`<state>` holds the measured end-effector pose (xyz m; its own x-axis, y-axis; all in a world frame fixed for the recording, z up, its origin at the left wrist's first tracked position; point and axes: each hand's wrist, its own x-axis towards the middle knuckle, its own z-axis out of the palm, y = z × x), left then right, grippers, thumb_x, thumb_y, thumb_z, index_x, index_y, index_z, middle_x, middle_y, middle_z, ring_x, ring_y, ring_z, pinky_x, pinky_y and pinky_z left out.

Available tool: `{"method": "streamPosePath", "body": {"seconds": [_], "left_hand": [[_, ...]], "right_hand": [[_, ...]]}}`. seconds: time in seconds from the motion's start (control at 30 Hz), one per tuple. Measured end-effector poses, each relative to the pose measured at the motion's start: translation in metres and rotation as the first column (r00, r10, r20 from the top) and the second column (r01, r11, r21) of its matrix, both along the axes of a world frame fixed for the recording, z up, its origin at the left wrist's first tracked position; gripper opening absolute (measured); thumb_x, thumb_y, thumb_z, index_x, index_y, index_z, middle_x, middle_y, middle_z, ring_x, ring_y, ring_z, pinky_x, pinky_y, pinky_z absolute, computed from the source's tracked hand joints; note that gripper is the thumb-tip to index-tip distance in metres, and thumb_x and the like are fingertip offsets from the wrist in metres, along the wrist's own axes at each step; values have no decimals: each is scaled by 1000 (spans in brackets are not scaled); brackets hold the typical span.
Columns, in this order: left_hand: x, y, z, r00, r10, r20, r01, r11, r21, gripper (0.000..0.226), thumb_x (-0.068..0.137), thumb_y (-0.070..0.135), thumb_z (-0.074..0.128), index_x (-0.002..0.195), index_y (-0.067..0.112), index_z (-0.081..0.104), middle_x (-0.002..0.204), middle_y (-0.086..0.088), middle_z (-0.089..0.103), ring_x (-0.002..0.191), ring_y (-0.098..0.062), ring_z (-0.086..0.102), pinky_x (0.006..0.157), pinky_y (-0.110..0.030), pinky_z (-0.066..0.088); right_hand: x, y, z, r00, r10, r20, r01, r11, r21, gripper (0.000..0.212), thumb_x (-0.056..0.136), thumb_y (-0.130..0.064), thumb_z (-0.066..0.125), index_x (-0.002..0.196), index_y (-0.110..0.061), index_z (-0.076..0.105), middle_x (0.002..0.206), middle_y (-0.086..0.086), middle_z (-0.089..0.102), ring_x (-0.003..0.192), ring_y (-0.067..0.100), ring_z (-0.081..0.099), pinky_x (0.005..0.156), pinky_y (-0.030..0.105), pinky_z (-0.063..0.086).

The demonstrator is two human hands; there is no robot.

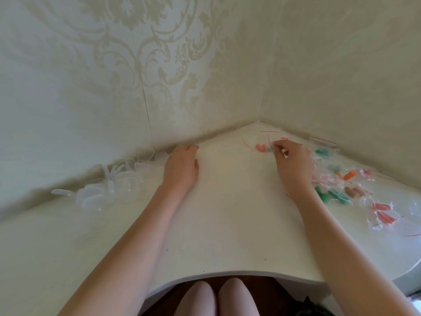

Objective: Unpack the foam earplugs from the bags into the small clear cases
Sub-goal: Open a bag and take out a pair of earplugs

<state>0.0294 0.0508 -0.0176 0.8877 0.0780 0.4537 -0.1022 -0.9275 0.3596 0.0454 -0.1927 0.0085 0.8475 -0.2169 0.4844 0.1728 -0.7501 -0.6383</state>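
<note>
Bag-picking step, judging by the reach: right hand (290, 156) fingers pinching a clear bag (276, 139) beside 2 pink earplugs (260, 147) near the worktop (227, 213) corner. Left hand (182, 165) fingers loosely curled, holding nothing, near clear cases (118, 176) (along the wall). Next: tip the plugs out, fetch a case.

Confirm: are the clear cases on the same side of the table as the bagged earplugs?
No: the clear cases lie along the wall by the left hand, while the bagged earplugs are spread beyond the right hand.
</note>
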Motion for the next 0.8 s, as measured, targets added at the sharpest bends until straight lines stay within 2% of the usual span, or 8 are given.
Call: {"method": "streamPosePath", "body": {"seconds": [0.1, 0.17, 0.23, 0.3, 0.4, 0.53, 0.67, 0.8], "left_hand": [[8, 6, -4, 999, 25, 21, -25, 1000, 16, 26, 89, 6, 50, 112, 1, 61, 116, -16, 59, 116, -34, 46, 96, -37, 37], [10, 8, -6, 999, 17, 42, -18, 999, 27, 27, 88, 9, 54, 113, 2, 62, 113, -15, 62, 114, -33, 48, 98, -36, 36], [8, 3, -3, 990, -29, 138, 29, 1000, 4, 33, 89, 13, 58, 120, 3, 61, 119, -13, 63, 117, -31, 49, 103, -30, 30], [-1, -11, 9, 973, -93, 211, 134, 974, -185, 34, 92, 21, 60, 123, 8, 61, 124, -5, 61, 119, -21, 49, 100, -19, 26], [-11, -40, 21, 962, -271, 40, 237, 750, -618, 32, 92, 29, 60, 120, 14, 62, 111, 9, 62, 106, -5, 57, 88, -11, 37], [-15, -51, 21, 915, -403, 7, 184, 401, -898, 6, 86, 9, 68, 90, 10, 64, 86, -4, 67, 76, -9, 64, 73, -23, 57], [-11, -35, 20, 949, -316, -9, 146, 463, -874, 21, 74, 3, 78, 84, 10, 61, 83, -4, 62, 71, -15, 63, 66, -24, 58], [-14, -28, 22, 932, -362, -25, 130, 399, -908, 26, 71, 4, 80, 85, 17, 62, 86, -3, 61, 69, -9, 61, 57, -16, 51]], "right_hand": [[2, 4, 3, 985, 175, 9, -165, 909, 384, 22, 92, -14, 53, 109, -18, 67, 98, -3, 71, 83, 5, 63, 96, 40, 47], [0, 10, 7, 941, 337, -10, -238, 684, 689, 27, 93, -5, 54, 118, -13, 61, 95, 0, 71, 83, 8, 66, 83, 29, 55], [-5, 17, 9, 889, 458, 9, -251, 470, 846, 29, 90, -1, 58, 117, -12, 58, 91, 4, 70, 81, 16, 66, 75, 24, 57], [-10, 25, 10, 843, 538, 15, -250, 366, 896, 24, 89, 0, 59, 108, -14, 56, 95, 10, 68, 79, 21, 66, 71, 24, 58], [-14, 33, 9, 735, 678, 16, -250, 249, 936, 18, 89, 2, 57, 101, -10, 52, 95, 13, 70, 78, 23, 70, 70, 26, 58], [-16, 33, 11, 664, 740, -109, -238, 348, 907, 12, 96, -10, 49, 94, -13, 60, 93, 6, 69, 79, 20, 69, 60, 26, 55], [-14, 29, 10, 667, 691, -279, -229, 547, 805, 31, 96, -38, 48, 95, -15, 68, 100, -2, 71, 78, 14, 68, 55, 26, 47], [-11, 31, 1, 804, 556, -212, -310, 694, 650, 13, 86, -27, 67, 87, -16, 74, 91, 0, 67, 84, 6, 57, 51, 21, 43]]}}
